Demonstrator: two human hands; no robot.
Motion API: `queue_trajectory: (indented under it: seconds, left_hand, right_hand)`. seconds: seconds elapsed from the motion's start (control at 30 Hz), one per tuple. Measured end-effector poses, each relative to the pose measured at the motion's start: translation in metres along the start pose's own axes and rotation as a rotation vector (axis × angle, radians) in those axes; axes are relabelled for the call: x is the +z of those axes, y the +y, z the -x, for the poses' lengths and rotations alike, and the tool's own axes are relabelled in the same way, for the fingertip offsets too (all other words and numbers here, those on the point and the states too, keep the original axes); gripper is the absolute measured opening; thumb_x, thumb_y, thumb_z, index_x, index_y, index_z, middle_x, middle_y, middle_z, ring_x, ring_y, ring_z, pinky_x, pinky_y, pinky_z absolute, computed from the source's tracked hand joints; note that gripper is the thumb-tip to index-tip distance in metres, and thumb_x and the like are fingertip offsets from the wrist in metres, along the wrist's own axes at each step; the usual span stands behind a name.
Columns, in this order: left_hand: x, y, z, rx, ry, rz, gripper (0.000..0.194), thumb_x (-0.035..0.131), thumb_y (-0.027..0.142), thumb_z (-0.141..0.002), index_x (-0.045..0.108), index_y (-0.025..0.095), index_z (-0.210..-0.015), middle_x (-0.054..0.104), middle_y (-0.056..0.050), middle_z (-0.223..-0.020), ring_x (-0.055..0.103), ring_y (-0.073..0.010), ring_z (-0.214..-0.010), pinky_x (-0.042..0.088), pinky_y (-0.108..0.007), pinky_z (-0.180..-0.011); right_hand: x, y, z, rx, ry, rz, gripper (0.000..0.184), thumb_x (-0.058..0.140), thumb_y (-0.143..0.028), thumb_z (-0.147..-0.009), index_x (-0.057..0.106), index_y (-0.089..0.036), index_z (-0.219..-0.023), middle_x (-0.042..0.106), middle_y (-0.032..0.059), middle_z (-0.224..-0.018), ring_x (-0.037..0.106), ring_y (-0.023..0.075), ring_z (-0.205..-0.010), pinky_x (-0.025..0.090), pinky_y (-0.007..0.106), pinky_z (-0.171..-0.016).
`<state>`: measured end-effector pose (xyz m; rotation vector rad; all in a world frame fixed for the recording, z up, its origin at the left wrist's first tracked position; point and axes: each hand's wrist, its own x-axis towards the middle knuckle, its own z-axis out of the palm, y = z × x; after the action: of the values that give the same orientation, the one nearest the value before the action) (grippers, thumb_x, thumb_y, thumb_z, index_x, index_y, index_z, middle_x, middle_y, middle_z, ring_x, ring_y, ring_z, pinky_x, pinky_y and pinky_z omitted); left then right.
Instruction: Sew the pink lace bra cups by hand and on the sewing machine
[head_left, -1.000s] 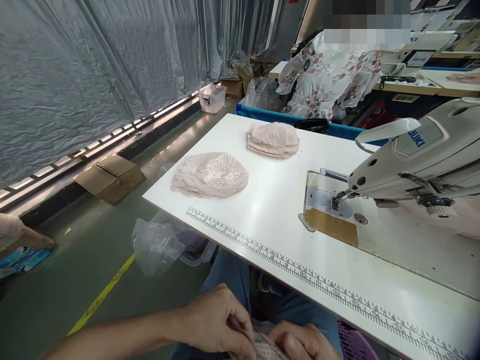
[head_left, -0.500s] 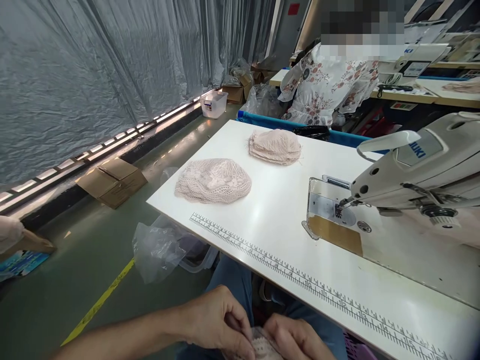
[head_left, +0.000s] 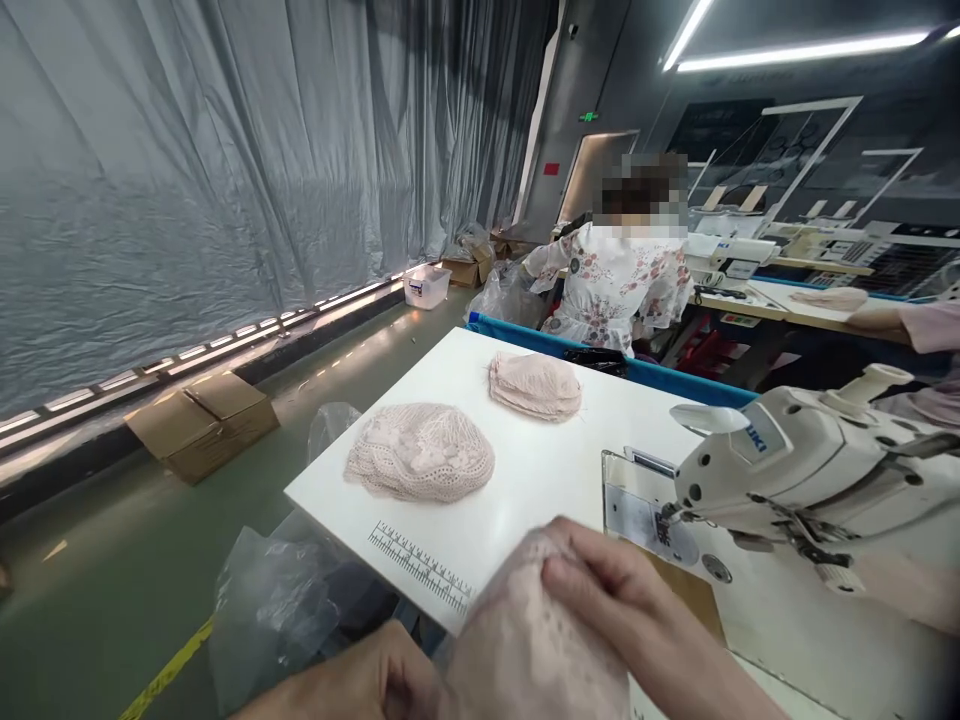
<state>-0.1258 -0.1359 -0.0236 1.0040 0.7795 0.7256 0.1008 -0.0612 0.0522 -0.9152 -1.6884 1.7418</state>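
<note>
A pale pink lace piece (head_left: 532,640), blurred by motion, is held up in front of me over the table's near edge. My right hand (head_left: 615,590) pinches its upper right edge between thumb and fingers. At its lower left, my left hand (head_left: 382,670) is curled closed against the lace, its fingertips hidden. Beyond, on the white table (head_left: 420,370), lies a stack of lace pieces (head_left: 420,455) with scalloped, netted edges. Behind that rests a smaller pink stack (head_left: 536,387) with loose threads.
A white sewing machine (head_left: 787,470) stands on the right of the table. A printed ruler (head_left: 420,570) runs along the near edge. Clear plastic bags (head_left: 277,600) and a cardboard box (head_left: 202,425) lie at left. A person in a floral top (head_left: 611,285) sits beyond the blue-edged table end.
Both hands have risen from my lap, bringing the lace piece up in front of the table edge. The view has tilted upward, showing ceiling lights and more machines behind.
</note>
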Motion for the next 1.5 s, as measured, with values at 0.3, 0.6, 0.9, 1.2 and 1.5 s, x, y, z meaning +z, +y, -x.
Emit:
queue_trajectory:
  seconds: [0.3, 0.6, 0.9, 1.2, 1.5]
  left_hand:
    - [-0.049, 0.147, -0.141, 0.35, 0.248, -0.053, 0.069, 0.083, 0.034, -0.066, 0.052, 0.024, -0.127, 0.065, -0.005, -0.096, 0.062, -0.016, -0.079, 0.051, -0.027, -0.071]
    - [-0.076, 0.189, -0.32, 0.281, 0.5, -0.611, 0.033, 0.055, 0.032, -0.093, 0.053, 0.015, -0.12, 0.056, -0.009, -0.118, 0.059, -0.0211, -0.099, 0.053, -0.041, -0.083]
    - [-0.082, 0.14, -0.326, 0.107, 0.45, -1.244, 0.033, 0.059, 0.029, -0.09, 0.054, 0.018, -0.121, 0.048, -0.01, -0.132, 0.05, -0.0262, -0.117, 0.043, -0.049, -0.097]
    - [-0.063, 0.15, -0.162, 0.244, 0.167, -1.466, 0.025, 0.066, 0.024, -0.081, 0.066, 0.027, -0.106, 0.059, -0.001, -0.099, 0.057, -0.0208, -0.096, 0.04, -0.029, -0.082]
    - [-0.068, 0.093, -0.118, 0.357, 0.335, -1.418, 0.018, 0.049, 0.015, -0.087, 0.064, 0.017, -0.078, 0.058, -0.002, -0.081, 0.054, -0.0175, -0.081, 0.035, -0.027, -0.07]
  right_hand:
    - [-0.103, -0.012, -0.139, -0.27, 0.786, -0.204, 0.02, 0.054, -0.037, -0.095, 0.059, -0.02, -0.105, 0.064, -0.0008, -0.09, 0.062, 0.0132, -0.07, 0.052, 0.026, -0.06]
    - [-0.206, 0.025, -0.215, -0.003, 1.183, 0.25, 0.028, 0.058, -0.031, -0.093, 0.057, -0.018, -0.118, 0.058, 0.0073, -0.12, 0.061, 0.0224, -0.101, 0.052, 0.043, -0.084]
    - [-0.197, 0.057, -0.21, 0.358, 1.085, 0.687, 0.028, 0.056, -0.035, -0.094, 0.056, -0.021, -0.119, 0.052, 0.0081, -0.129, 0.054, 0.0257, -0.111, 0.044, 0.05, -0.094]
    - [-0.089, 0.044, -0.145, -0.198, 0.325, 0.8, 0.028, 0.046, -0.045, -0.088, 0.063, -0.024, -0.092, 0.066, 0.0025, -0.088, 0.06, 0.0193, -0.072, 0.047, 0.03, -0.069]
    - [-0.035, 0.064, -0.119, -0.161, 0.302, 0.813, 0.029, 0.039, -0.043, -0.085, 0.033, -0.026, -0.062, 0.044, -0.0044, -0.051, 0.04, 0.0165, -0.05, 0.027, 0.029, -0.051]
